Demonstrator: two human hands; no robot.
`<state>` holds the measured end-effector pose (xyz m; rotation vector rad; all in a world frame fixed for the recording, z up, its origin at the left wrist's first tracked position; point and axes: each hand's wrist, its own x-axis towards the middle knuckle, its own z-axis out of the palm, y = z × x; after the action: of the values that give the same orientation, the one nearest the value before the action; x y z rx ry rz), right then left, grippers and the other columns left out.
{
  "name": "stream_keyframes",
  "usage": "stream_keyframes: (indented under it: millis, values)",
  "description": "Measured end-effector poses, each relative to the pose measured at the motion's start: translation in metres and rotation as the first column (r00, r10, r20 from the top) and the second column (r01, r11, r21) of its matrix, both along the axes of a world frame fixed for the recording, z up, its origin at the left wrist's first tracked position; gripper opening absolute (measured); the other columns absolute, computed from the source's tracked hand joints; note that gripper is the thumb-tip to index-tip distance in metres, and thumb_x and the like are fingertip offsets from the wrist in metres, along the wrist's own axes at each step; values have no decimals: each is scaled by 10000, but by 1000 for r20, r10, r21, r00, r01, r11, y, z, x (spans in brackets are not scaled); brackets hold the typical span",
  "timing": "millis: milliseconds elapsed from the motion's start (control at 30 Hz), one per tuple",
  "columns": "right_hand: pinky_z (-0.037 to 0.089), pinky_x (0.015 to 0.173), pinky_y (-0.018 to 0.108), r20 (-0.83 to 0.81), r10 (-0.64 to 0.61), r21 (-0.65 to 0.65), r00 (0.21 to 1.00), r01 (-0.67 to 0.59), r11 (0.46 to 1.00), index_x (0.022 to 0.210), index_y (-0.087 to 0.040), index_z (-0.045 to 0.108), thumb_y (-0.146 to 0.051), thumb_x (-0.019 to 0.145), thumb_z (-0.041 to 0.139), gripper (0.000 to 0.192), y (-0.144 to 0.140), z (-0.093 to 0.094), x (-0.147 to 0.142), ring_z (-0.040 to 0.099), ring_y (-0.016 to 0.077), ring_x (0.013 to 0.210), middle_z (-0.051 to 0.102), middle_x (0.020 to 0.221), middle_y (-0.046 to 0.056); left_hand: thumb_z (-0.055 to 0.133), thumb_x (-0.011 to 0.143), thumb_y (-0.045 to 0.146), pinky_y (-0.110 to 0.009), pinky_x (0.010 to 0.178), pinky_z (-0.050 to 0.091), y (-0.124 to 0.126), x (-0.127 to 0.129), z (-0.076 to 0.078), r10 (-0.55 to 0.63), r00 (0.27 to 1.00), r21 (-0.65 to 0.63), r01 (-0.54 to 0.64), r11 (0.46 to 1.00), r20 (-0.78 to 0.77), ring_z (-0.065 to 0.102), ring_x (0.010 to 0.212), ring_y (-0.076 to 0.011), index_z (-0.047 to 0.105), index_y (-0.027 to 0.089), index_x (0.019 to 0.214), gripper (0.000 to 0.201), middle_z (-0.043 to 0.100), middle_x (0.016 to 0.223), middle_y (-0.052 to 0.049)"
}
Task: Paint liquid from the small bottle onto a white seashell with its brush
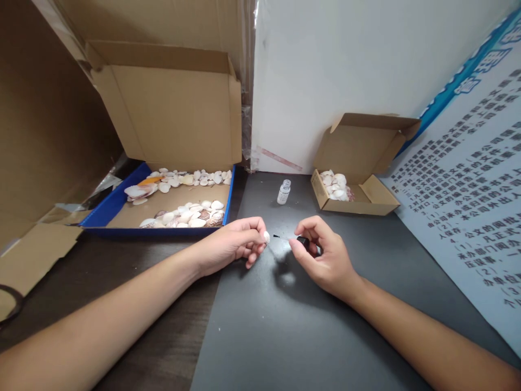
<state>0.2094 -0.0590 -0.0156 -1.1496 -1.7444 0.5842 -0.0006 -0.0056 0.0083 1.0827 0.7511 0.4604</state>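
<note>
Between the thumb and fingers of my left hand (232,244) is a small white seashell (266,237). My right hand (323,252) is closed round the black cap of a small applicator brush (303,241). The brush's thin stem points left, and its dark tip is close to the shell with a narrow gap between them. Beyond my hands, a small clear glass bottle (284,193) with a white label stands upright on the grey mat, its threaded neck uncapped.
A blue-sided cardboard box (163,232) with its lid raised holds many shells at the left. At the back right stands a smaller open cardboard box (362,206) with white shells. A printed sheet (468,179) slopes along the right, and a white panel (325,70) rises behind.
</note>
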Motion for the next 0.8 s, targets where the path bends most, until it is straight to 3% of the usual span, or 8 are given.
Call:
stream_keyframes:
  millis: [133,300,467,633,800]
  values:
    - [304,472,220,-34,52,27,998,-51,998,899,-234,493,-177,929,482,65,0,0,1,358,96,495,379,613,-84,623,820,205,-187,500,418,0,0,0,-2,1000,0,2,1000,3,493,519,-67,507,179,786,124,555,655,37]
    - [293,463,215,-10,24,9,1000,-23,1000,903,-238,490,-176,886,575,106,0,-2,2,335,91,486,361,614,-94,633,815,210,-186,500,415,0,0,-1,-2,1000,4,2,1000,5,488,512,-63,516,174,788,125,554,655,38]
    - [315,477,213,-45,64,19,997,-64,998,914,-239,492,-174,933,478,69,0,-2,2,370,98,503,387,618,-84,616,824,203,-189,506,416,1,0,-1,-8,1000,4,8,1000,-4,490,515,-63,518,175,792,106,550,657,40]
    - [310,463,212,-11,13,6,1000,-13,1000,906,-237,488,-168,873,573,114,1,-2,1,349,94,493,374,620,-88,619,825,212,-187,500,414,1,0,-1,-12,1000,4,13,1000,-3,484,503,-59,529,173,805,100,544,650,45]
    - [318,472,216,-37,63,40,997,-62,997,917,-235,498,-180,921,488,56,1,-1,2,371,99,502,391,625,-78,615,823,204,-187,500,413,1,0,-1,-6,1000,-1,6,1000,-4,491,507,-61,524,175,800,98,548,653,43]
